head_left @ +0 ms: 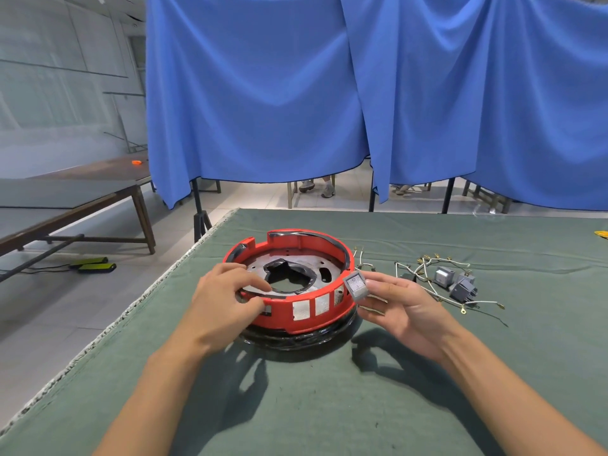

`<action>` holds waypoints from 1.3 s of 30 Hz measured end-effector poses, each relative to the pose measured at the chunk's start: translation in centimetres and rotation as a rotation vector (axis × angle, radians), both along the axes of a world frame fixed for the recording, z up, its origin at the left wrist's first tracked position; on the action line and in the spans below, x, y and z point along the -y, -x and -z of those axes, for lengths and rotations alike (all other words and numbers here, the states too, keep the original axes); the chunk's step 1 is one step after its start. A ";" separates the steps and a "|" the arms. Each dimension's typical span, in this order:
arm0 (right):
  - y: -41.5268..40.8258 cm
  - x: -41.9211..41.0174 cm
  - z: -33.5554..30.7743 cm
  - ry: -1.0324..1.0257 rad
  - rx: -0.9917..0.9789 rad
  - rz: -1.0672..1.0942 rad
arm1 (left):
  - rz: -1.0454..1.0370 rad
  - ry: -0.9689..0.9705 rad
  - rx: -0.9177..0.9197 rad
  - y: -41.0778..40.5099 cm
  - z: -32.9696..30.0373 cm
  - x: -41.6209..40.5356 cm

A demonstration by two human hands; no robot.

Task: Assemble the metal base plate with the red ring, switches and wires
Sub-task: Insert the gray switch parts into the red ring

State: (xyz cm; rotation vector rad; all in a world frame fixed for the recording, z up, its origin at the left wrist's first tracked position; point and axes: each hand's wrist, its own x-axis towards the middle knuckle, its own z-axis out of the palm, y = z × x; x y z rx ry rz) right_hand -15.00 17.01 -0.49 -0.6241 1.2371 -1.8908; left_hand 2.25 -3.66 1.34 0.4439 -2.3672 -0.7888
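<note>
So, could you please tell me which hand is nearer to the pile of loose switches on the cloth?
Right. The right hand, pinching one switch, sits just left of the loose switches; the left hand grips the red ring, farther away.

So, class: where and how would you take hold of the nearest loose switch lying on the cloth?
Probably pinch the dark switch across its two flat side walls, coming from above. It lies free on the cloth right of the red ring, but wires crowd its left, so avoid that side.
</note>
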 end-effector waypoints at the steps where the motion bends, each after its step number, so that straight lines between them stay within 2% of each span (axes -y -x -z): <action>1: -0.1 0.1 0.1 -0.007 0.002 0.015 | 0.022 -0.013 0.015 -0.2 0.0 0.4; 4: -0.5 0.5 0.5 -0.020 0.001 0.054 | 0.051 -0.038 0.016 -0.2 0.3 1.4; 8: -1.5 1.2 0.8 -0.036 -0.080 0.081 | 0.005 -0.084 -0.090 1.3 1.1 0.1; 14: -3.5 3.0 1.8 -0.077 -0.330 0.349 | -0.004 -0.099 -0.133 2.6 1.8 -0.5; 23: -4.7 4.3 2.4 -0.116 -0.538 0.392 | 0.012 -0.110 -0.121 2.7 1.9 -0.1; 36: -4.6 4.1 1.9 -0.126 -0.500 0.373 | 0.035 -0.194 -0.157 2.4 1.6 -0.2; 39: -4.2 3.8 1.7 -0.106 -0.502 0.391 | 0.035 -0.280 -0.202 2.4 1.7 -0.2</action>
